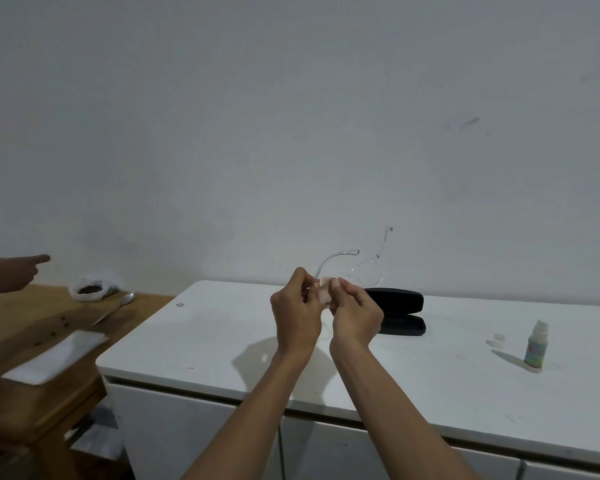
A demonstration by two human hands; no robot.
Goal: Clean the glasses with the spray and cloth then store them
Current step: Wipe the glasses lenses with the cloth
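Note:
Clear-framed glasses (347, 263) are held up above the white cabinet top (222, 341), their arms unfolded and pointing up and away. My left hand (297, 311) pinches the frame at one lens. My right hand (355, 315) presses a small pinkish cloth (326, 294) against that lens. Behind my right hand a black glasses case (400, 311) lies open on the cabinet. The small spray bottle (535, 346) stands upright at the right, uncapped, with its clear cap (498, 340) beside it on the left.
A wooden table (42, 341) adjoins the cabinet on the left, holding a white sheet (58, 356), a plastic bag with dark contents (90, 289) and a spoon. Another person's hand (11, 271) points from the left edge. A plain wall stands behind.

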